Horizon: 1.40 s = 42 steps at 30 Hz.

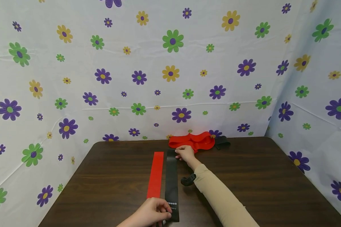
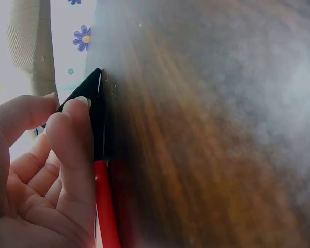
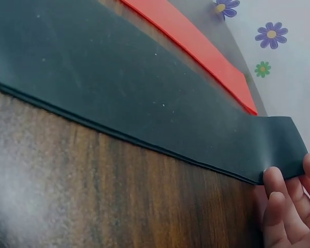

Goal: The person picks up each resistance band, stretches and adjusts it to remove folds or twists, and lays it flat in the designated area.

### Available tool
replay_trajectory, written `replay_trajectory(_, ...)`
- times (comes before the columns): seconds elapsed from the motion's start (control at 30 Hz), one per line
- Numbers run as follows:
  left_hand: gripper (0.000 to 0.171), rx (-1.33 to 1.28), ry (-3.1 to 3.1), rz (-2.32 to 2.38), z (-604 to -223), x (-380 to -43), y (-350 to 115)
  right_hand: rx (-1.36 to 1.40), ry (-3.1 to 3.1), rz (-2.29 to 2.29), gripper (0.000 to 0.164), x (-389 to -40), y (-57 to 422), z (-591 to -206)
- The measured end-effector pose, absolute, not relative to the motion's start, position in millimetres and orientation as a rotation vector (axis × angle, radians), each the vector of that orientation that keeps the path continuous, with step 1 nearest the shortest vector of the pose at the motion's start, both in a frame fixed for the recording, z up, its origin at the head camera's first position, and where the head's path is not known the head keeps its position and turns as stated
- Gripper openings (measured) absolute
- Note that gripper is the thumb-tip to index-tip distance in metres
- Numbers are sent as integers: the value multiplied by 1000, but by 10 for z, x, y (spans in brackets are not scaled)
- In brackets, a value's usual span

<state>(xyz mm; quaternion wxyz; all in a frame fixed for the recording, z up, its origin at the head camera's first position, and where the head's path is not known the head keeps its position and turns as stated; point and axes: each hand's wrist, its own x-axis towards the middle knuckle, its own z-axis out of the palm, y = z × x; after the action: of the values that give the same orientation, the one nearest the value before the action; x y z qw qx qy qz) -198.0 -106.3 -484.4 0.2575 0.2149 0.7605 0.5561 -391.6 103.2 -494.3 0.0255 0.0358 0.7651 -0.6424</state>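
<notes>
A black resistance band, with white dots and lettering near its close end, is laid lengthwise on the table. At its far end my right hand pinches the band between thumb and fingers; the right wrist view shows this end bent up off the wood. My left hand is at the near end, thumb and curled fingers at the band's left edge, gripping it there. Alongside, to the left, a red resistance band lies flat, its near end hidden behind the left hand. In the left wrist view the black band shows behind the fingers.
More red bands lie loosely looped at the table's back edge, with another black band to their right. The dark wooden table backs onto a white flowered curtain. A black device is worn at the right wrist.
</notes>
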Motion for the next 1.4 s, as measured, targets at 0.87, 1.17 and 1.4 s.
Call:
replay_trajectory(0.87,11,568,2112,1458,-4875,-1988,-1048,86,2455,-1932,29,-3904,1000,-5025)
replay_trajectory(1.17,10,570,2106,1441,-4866,-1989,-1033,27,2535,-1854,33,-3890,1005,-5019)
replay_trajectory(1.4,10,542,2144,1389,-4858,-1984,-1025,-23,2520,-1825,37,-3866,1023,-4992)
